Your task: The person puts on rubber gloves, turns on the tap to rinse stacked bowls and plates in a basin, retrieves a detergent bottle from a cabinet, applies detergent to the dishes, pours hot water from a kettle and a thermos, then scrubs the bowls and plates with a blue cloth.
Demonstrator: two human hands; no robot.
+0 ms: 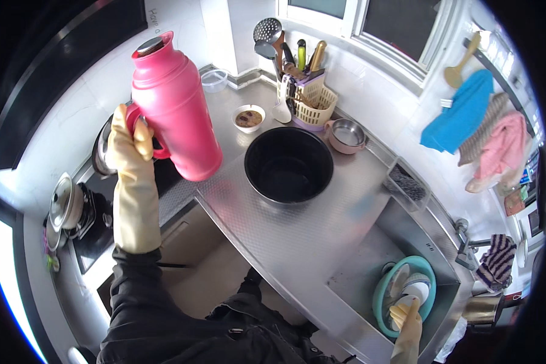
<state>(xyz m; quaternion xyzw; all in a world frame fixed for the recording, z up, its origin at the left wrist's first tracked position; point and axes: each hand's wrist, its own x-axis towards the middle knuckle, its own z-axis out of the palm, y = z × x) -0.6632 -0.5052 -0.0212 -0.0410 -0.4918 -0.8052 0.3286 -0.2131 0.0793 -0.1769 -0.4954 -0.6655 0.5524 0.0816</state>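
My left hand (132,139), in a cream rubber glove, grips the handle of a pink vacuum flask (177,109). The flask is held up, slightly tilted, above the edge of the steel counter, its silvery stopper (149,46) seated in the mouth. My right hand (405,314), gloved the same way, reaches into a turquoise plastic basin (379,291) in the sink. Its bent fingers lie against a white dish (408,300); whether they grip it is unclear. Bowls (416,287) and other dishes sit in the basin. A black round pot (289,166) stands on the counter between my hands.
Behind the pot are a small bowl of food (249,119), a utensil basket (316,102) with knives and ladles, and a pink-sided metal bowl (347,135). A clear tray with a scourer (407,184) borders the sink (359,264). A lidded pot (66,204) stands by the stove.
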